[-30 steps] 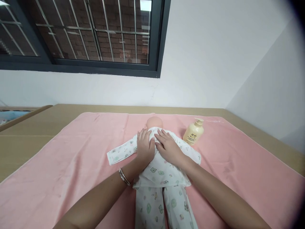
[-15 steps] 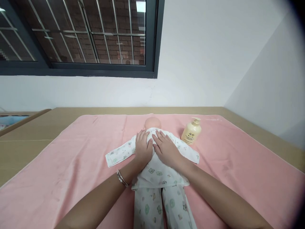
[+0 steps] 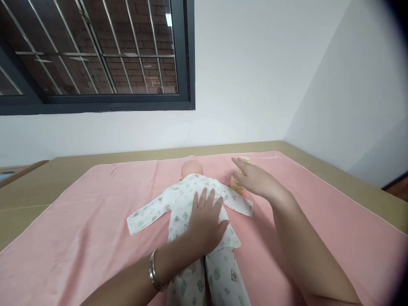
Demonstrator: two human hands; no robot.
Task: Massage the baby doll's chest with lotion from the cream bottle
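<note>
Left grip flat on one doll; right grip at one bottle.

Left hand flat, palm down, fingers spread, right hand raised, fingers extended forward, arm outstretched

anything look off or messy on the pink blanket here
Nothing stands out. The doll lies flat and straight on the pink blanket, clothes on, sleeves spread. The left hand rests flat on its torso; the right hand hovers open by the upright yellow bottle. No spills show.
</note>
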